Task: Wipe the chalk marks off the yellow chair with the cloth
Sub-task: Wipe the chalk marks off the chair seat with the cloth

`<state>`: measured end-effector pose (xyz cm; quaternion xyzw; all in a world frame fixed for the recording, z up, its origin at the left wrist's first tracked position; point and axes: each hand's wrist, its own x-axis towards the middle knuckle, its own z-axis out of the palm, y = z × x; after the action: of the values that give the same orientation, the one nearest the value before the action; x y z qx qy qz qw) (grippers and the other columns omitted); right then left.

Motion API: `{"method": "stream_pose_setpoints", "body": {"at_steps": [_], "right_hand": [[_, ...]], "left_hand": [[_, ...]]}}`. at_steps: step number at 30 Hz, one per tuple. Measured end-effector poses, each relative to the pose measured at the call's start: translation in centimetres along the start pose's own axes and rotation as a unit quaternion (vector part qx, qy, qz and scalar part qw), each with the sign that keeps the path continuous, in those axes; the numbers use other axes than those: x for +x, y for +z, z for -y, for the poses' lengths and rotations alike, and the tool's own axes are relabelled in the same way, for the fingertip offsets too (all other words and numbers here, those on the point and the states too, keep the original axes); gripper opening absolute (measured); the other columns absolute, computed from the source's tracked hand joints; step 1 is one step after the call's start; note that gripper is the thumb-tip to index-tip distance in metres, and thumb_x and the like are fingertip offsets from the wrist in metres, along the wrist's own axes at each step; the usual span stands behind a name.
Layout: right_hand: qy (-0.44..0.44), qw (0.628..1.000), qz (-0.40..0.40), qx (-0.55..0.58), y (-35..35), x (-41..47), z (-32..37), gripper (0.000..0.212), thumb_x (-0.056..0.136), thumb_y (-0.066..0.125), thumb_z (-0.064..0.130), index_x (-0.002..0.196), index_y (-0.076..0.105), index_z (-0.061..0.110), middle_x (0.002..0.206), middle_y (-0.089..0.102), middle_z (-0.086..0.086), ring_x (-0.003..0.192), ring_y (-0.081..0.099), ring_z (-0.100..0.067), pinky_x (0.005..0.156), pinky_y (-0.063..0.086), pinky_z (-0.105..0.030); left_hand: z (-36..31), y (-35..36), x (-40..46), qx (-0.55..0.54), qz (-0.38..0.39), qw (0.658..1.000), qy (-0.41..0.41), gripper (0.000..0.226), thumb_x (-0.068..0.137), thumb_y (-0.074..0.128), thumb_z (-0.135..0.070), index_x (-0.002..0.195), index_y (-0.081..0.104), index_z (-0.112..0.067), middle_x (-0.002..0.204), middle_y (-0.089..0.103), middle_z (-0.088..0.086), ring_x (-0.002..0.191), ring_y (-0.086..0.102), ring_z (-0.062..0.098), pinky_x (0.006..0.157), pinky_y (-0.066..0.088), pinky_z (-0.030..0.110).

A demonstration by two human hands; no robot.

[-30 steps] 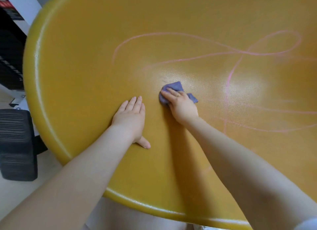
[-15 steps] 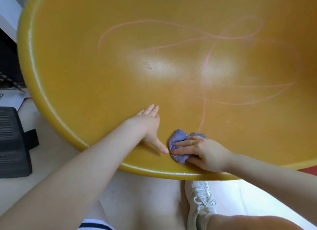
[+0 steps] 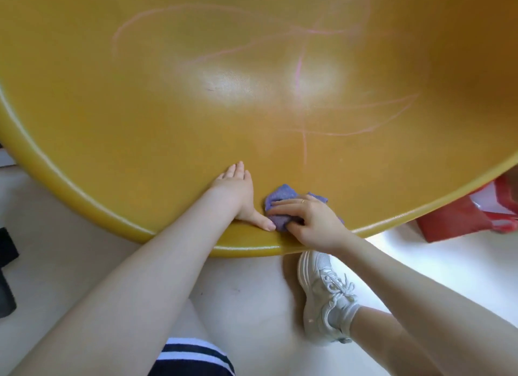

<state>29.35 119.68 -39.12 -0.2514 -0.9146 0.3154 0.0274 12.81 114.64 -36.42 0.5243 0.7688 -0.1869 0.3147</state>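
The yellow chair fills the upper view as a wide, glossy curved shell with a rounded front rim. Pink chalk marks loop across its middle and right side, one line running down toward the rim. A crumpled purple cloth lies on the shell just inside the front rim. My right hand presses down on it, fingers closed over the cloth. My left hand rests flat on the shell just left of the cloth, its thumb touching the cloth's edge.
Below the rim is pale floor with my white sneaker and bare legs. A red bag sits on the floor at the right, partly under the chair. A black object shows at the left edge.
My right hand dragged the cloth from the middle of the shell down to the front rim, then stayed there. My left hand slid back toward the rim beside it. The view tilted downward.
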Motion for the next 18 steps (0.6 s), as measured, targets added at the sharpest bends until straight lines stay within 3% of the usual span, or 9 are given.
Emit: {"method": "stream_pose_setpoints", "body": {"at_steps": [4,8,13,18], "right_hand": [[0.024,0.998,0.007,0.058,-0.5,-3.8,0.4,0.049,0.069,0.046,0.009,0.113,0.066,0.017,0.116,0.065,0.005,0.107,0.051,-0.004,0.091,0.028,-0.009],[0.001,1.0,0.001,0.018,-0.3,0.5,-2.5,0.039,0.079,0.054,0.001,0.116,0.064,0.011,0.122,0.063,-0.005,0.116,0.054,-0.022,0.096,0.028,-0.017],[0.052,0.995,-0.057,-0.064,-0.5,8.8,-6.6,0.041,0.091,0.048,0.006,0.129,0.053,0.021,0.138,0.049,0.002,0.128,0.039,-0.024,0.104,0.029,-0.033],[0.013,0.994,-0.048,-0.101,-1.4,9.4,-6.6,0.045,0.082,0.039,0.007,0.118,0.062,0.021,0.128,0.059,0.0,0.11,0.05,-0.033,0.09,0.041,-0.041]], "left_hand": [[-0.2,-0.3,0.0,-0.004,0.02,1.0,0.007,0.133,0.06,0.065,-0.072,0.148,-0.011,-0.009,0.153,-0.024,0.01,0.143,-0.016,0.024,0.116,0.001,0.037],[-0.2,-0.7,0.4,0.0,0.028,1.0,0.005,0.134,0.058,0.067,-0.072,0.148,-0.013,-0.011,0.153,-0.025,0.008,0.143,-0.017,0.023,0.117,0.002,0.037],[-0.2,-0.5,1.1,-0.008,0.02,1.0,0.008,0.13,0.06,0.066,-0.072,0.148,-0.012,-0.017,0.153,-0.026,0.003,0.143,-0.018,0.019,0.116,0.001,0.035],[-1.6,0.1,1.6,-0.034,-0.014,0.999,-0.041,0.126,0.063,0.061,-0.074,0.148,-0.011,-0.015,0.154,-0.024,0.004,0.143,-0.015,0.02,0.116,0.0,0.036]]}}
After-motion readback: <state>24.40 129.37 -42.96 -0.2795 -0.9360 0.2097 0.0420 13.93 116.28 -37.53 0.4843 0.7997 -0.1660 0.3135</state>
